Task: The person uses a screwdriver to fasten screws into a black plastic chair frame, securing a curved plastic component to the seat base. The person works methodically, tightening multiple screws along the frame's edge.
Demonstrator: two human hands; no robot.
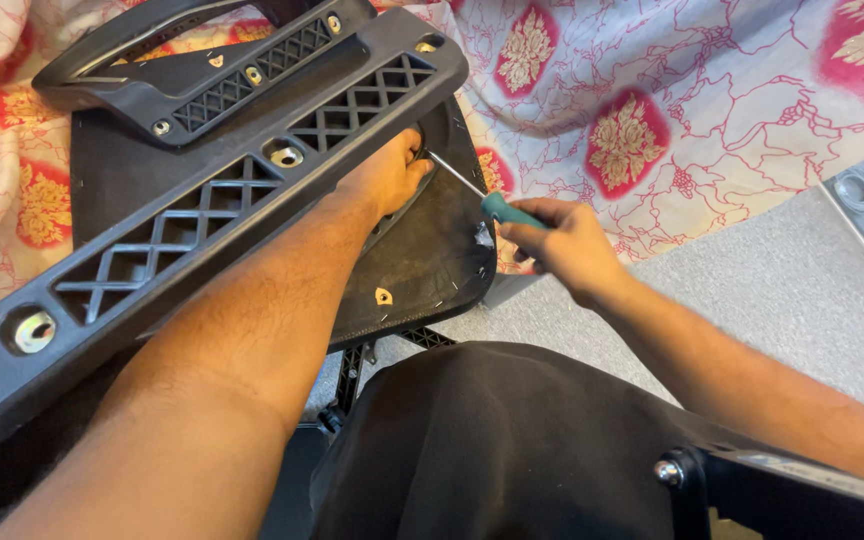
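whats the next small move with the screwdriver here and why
Probably seat the tip and start turning: the right hand grips the teal-handled screwdriver, its shaft angled to the spot under the black plastic armrest where the left hand steadies the seat underside.

A bed covered by a white sheet [712, 90] with red floral medallions carries a black upholstered seat panel [422, 250], underside up, with black plastic lattice brackets [252, 190] on top; beside the bed lies grey carpet floor [782, 300]
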